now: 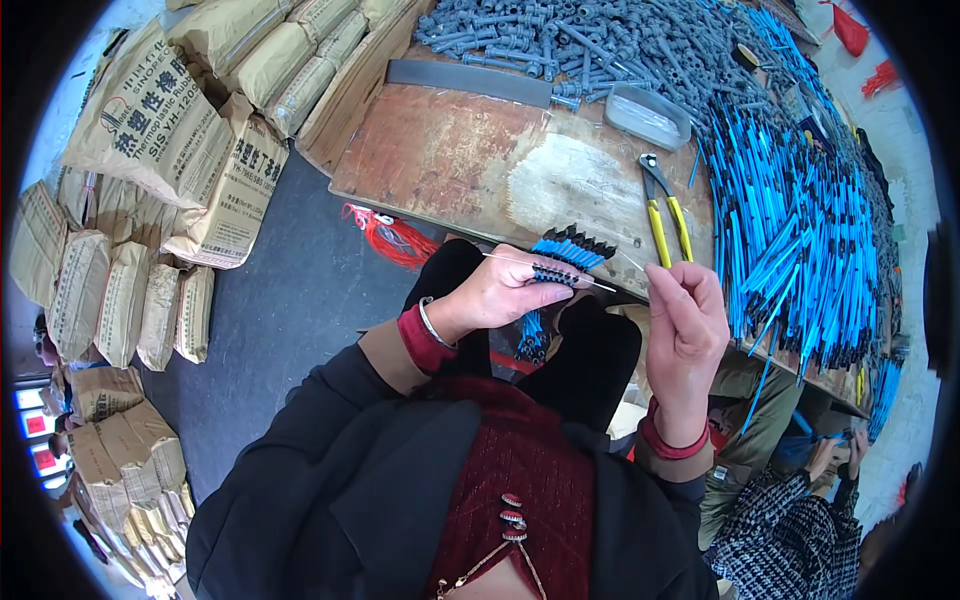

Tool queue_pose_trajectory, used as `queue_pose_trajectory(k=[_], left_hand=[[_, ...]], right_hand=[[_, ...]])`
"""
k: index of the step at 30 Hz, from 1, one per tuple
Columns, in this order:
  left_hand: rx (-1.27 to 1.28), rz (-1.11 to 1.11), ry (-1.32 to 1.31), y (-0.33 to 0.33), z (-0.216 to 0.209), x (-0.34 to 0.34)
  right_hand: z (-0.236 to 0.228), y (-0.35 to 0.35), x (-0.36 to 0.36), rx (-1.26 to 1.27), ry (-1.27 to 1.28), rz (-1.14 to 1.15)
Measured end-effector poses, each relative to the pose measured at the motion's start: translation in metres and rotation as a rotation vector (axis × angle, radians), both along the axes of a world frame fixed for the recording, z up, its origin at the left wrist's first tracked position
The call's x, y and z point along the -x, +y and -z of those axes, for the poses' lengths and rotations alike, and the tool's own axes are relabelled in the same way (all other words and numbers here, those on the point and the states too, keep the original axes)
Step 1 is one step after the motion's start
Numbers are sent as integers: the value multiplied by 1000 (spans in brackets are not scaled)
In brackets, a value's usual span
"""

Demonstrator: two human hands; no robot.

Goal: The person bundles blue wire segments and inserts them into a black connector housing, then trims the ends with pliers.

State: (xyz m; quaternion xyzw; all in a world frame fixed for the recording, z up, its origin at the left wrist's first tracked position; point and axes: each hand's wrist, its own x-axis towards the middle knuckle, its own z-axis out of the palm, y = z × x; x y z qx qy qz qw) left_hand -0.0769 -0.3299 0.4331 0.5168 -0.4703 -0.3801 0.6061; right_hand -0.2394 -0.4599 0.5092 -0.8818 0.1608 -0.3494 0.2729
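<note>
On the tabletop point(440, 150) sat a translucent tray point(645, 130), its contents unclear; brown sacks point(150, 130) hid theirs. Near the tabletop's edge, the left hand point(497, 290) gripped blue-and-black rods point(565, 250); the right hand point(688, 318) pinched a thin strand point(630, 261).

Bright, diffuse light — shadows soft; centre fairly sharp; edges bowed, softer — black fisheye rim.
</note>
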Motion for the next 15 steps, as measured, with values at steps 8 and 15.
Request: queue_pose_trajectory(k=[8,15], left_hand=[[-2,-10,-75,0,-1,4],[7,-59,-157,1,-5,9]], right_hand=[[2,-2,-1,-12,-9,-40],[6,-18,0,182,-42,-123]])
